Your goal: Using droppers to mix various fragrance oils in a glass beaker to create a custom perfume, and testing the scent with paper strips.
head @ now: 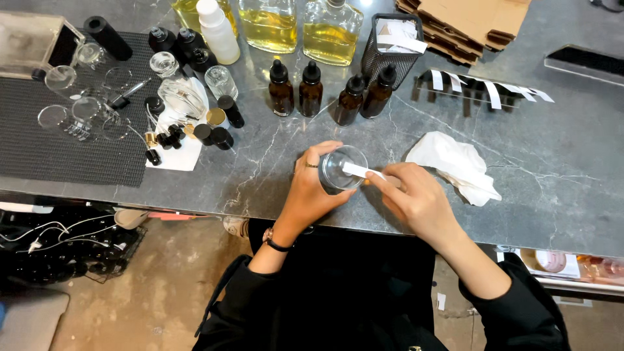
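Clear glass beaker (pixel 342 168) in left hand (pixel 311 192) holds white paper strip (pixel 361 171).

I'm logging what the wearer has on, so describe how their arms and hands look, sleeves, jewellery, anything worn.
Both arms wear black sleeves pushed up toward the elbows. The left hand has a ring on one finger and a dark-strapped watch at the wrist. The right hand shows no ring or watch.

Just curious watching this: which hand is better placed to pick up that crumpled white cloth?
Probably the right hand. The crumpled white cloth lies just beside it, and it only pinches a thin paper strip, while the left hand grips the clear glass.
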